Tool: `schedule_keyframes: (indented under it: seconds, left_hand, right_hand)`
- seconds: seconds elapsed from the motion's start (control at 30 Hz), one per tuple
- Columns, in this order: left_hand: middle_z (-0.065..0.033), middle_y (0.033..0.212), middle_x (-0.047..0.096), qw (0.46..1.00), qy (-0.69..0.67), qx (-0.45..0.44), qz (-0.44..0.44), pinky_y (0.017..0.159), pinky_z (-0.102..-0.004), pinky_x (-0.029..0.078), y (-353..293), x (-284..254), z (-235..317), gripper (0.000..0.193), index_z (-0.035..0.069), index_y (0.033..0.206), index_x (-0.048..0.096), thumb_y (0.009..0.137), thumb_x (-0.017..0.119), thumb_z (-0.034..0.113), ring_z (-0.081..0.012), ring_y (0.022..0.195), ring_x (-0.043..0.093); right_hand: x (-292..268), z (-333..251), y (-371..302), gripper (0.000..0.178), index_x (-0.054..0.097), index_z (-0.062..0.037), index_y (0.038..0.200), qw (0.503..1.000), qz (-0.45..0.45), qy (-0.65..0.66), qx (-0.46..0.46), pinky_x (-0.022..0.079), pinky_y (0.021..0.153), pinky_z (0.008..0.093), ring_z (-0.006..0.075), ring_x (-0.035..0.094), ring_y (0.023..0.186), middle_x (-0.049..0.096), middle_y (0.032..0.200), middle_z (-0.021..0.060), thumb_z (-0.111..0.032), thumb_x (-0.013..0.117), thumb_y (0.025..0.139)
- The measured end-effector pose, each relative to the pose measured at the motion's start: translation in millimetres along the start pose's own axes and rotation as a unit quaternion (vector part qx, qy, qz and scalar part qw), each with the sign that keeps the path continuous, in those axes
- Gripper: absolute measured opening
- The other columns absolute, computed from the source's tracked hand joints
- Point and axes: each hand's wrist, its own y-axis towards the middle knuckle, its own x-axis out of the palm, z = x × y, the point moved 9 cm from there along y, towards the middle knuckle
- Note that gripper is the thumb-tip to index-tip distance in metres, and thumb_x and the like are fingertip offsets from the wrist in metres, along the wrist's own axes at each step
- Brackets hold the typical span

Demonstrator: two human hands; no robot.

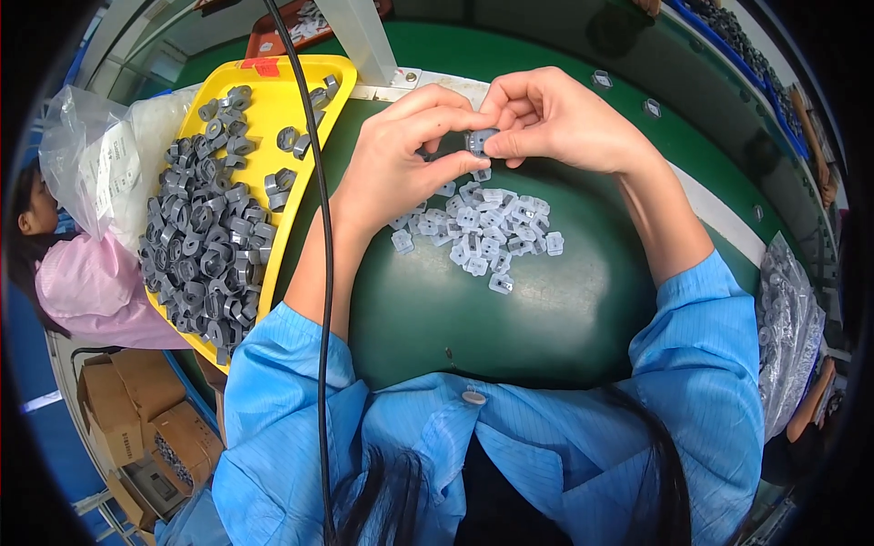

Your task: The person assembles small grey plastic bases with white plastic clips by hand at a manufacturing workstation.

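Black and thin, a flexible cable hangs closest to the lens, crossing in front of the left forearm. Leftmost is a clear plastic bag, crumpled beside a shallow yellow plastic tray heaped with dark-grey, ring-like plastic parts. The tray's raised rim runs alongside the left forearm, a hard edge that the elbow would need to skirt.

Next comes the left hand, its thumb and forefinger brought together on a small, blocky grey plastic piece held up above the far end of the work surface. Below that piece lies a loose pile of translucent, squarish plastic pieces. To its right, the right hand pinches the same piece, thumb on its near side (how the hidden fingertips bear on it, I cannot tell).

It should be light and stiff, probably a little slick, and unlikely to break under a firm pinch; opposite outer sides look the best places to take hold. Open room lies on the glossy green work surface, between pile and torso and toward the right forearm. Beyond the right wrist, a pale rail bounds that space, with a clear bag of parts farther right.
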Motion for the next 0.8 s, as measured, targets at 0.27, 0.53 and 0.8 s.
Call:
schedule_keyframes:
  seconds: [0.27,0.53,0.8]
  left_hand:
    - [-0.0028,0.091,0.061,0.988,0.011,0.024,0.152,0.049,-0.0192,0.039,7,-12,11,0.035,0.006,0.099,0.068,0.067,0.08,0.005,-0.005,0.055,0.044]
    - [0.0039,0.077,0.042,0.875,-0.26,-0.361,0.189,0.054,-0.0207,0.034,-17,-10,-62,0.037,0.0,0.116,0.054,0.095,0.052,0.03,-0.0055,0.062,0.04]
    - [-0.0062,0.104,0.044,0.804,-0.401,-0.424,0.118,0.079,-0.0317,0.046,-38,1,-85,0.043,0.002,0.12,0.044,0.078,0.05,-0.003,-0.0128,0.088,0.047]
  right_hand:
    - [-14,-13,3,0.015,0.063,-0.0023,0.091,0.983,0.091,0.134,-0.089,0.048,0.069,0.0203,0.0086,0.06,0.076,0.065,0.085,0.0046,-0.007,0.066,0.078]
    - [-111,59,2,0.015,0.06,-0.0038,0.09,0.951,0.305,0.05,0.008,0.041,0.056,0.021,0.0081,0.051,0.063,0.058,0.075,0.0018,-0.009,0.064,0.076]
    - [-65,9,-12,0.023,0.065,-0.0028,0.083,0.899,0.281,-0.333,0.043,0.051,0.073,0.0377,0.028,0.064,0.075,0.065,0.075,0.0128,-0.024,0.07,0.076]
